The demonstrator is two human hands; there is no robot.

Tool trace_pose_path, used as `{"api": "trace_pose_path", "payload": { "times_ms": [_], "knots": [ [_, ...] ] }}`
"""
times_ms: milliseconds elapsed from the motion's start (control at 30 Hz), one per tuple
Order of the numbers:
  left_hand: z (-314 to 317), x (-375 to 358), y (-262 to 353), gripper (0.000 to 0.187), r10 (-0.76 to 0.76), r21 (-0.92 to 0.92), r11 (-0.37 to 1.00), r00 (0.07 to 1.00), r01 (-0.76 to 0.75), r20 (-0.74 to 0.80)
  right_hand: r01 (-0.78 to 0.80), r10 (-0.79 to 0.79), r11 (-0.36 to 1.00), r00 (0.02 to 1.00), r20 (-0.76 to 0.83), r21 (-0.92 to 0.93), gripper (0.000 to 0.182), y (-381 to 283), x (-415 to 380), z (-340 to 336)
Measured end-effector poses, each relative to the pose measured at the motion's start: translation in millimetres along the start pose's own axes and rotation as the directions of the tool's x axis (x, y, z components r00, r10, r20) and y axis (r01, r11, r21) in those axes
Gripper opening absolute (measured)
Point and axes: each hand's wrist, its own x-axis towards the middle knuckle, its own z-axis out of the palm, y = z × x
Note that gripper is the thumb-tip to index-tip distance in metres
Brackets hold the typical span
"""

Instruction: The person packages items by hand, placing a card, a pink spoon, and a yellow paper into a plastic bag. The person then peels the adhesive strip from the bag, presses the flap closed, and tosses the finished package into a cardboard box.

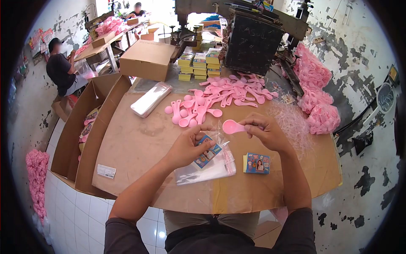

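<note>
My left hand (186,146) is closed on a small clear plastic bag with a blue printed card (206,157) in it, the bag's mouth towards the right. Pinched by its handle in my right hand (267,133) is a pink measuring spoon (232,126), its bowl close to the bag's opening. Beneath my left hand lies a stack of clear bags (198,175) on the cardboard-covered table (139,148). A small stack of printed cards (257,164) sits below my right hand. Further back spreads a heap of pink spoons (220,95).
Left of the table stands a long cardboard box (86,156) with packed items inside. Behind are a bundle of clear bags (151,99), stacked cards (198,65), a closed carton (146,59) and a dark machine (251,40). Shredded pink plastic (292,127) lies right. A person (61,67) sits far left.
</note>
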Motion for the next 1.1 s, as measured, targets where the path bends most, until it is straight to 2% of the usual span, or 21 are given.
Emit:
{"api": "trace_pose_path", "payload": {
  "times_ms": [67, 167, 267, 367, 467, 567, 600, 633, 700, 767, 867, 967, 1067, 1100],
  "knots": [
    [0.8, 0.6, 0.0, 0.043, 0.001, -0.011, 1.0, 1.0, -0.001, -0.027, -0.028, 0.029, 0.999, 0.999, 0.032, -0.028, 0.019, -7.9, -0.6, 0.3],
    [1.5, -2.0, 6.2, 0.039, -0.039, 0.065, 0.997, 0.999, 0.041, -0.021, 0.131, -0.111, 0.976, 0.987, 0.119, -0.175, 0.018, -2.7, 1.4, -1.6],
    [3.5, -1.9, -0.8, 0.034, -0.016, 0.045, 0.999, 1.0, 0.016, 0.016, 0.189, -0.17, 0.964, 0.979, 0.113, -0.184, 0.016, -6.2, 4.6, 2.4],
    [5.8, -3.0, 1.9, 0.032, -0.068, 0.056, 0.996, 0.997, 0.066, 0.045, 0.202, -0.146, 0.939, 0.967, 0.211, -0.277, 0.014, -15.2, 6.5, 8.2],
    [7.6, -3.4, 0.4, 0.033, -0.1, 0.071, 0.993, 0.994, 0.097, 0.049, 0.038, -0.002, 0.971, 0.988, 0.151, -0.235, 0.018, -24.9, 10.3, 22.7],
    [10.2, -3.9, -3.9, 0.033, -0.09, -0.029, 0.995, 0.99, 0.094, 0.106, 0.192, -0.19, 0.976, 0.981, 0.027, -0.108, 0.034, -22.2, 17.8, 41.2],
    [10.1, -3.4, -6.3, 0.033, -0.061, -0.054, 0.996, 0.987, 0.07, 0.149, 0.158, -0.17, 0.98, 0.981, 0.091, 0.123, 0.04, -20.5, 19.4, 48.9],
    [9.9, -2.6, -9.1, 0.033, -0.031, -0.08, 0.996, 0.981, 0.048, 0.193, 0.101, -0.164, 0.933, 0.974, 0.155, 0.346, 0.046, -18.7, 20.4, 56.8],
    [8.1, -3.2, -5.4, 0.034, 0.002, -0.116, 0.993, 0.966, 0.029, 0.259, -0.024, -0.194, 0.757, 0.946, 0.259, 0.653, 0.055, -20.4, 19.2, 59.0],
    [3.4, -7.3, 8.1, 0.036, -0.003, -0.158, 0.986, 0.956, 0.051, 0.295, -0.145, -0.254, 0.558, 0.907, 0.335, 0.817, 0.064, -26.5, 16.4, 50.8],
    [-0.1, -12.2, 15.3, 0.04, -0.054, -0.287, 0.945, 0.94, 0.158, 0.338, 0.181, -0.311, 0.836, 0.934, 0.176, 0.518, 0.048, -15.1, 21.7, 37.9],
    [-10.5, -7.7, -8.3, 0.042, -0.067, -0.327, 0.912, 0.877, 0.247, 0.476, 0.317, -0.33, 0.944, 0.882, 0.337, 0.095, 0.025, -34.6, 13.9, 34.2],
    [0.4, -11.1, 9.6, 0.044, 0.03, -0.194, 0.981, 0.957, 0.029, 0.29, 0.409, -0.401, 0.911, 0.908, 0.117, -0.049, 0.008, -69.7, 7.3, 43.6],
    [4.0, -9.3, 9.2, 0.044, 0.076, -0.193, 0.981, 0.975, -0.035, 0.208, 0.442, -0.43, 0.883, 0.897, 0.103, -0.156, 0.009, -76.7, 6.0, 42.1]
  ]
}}
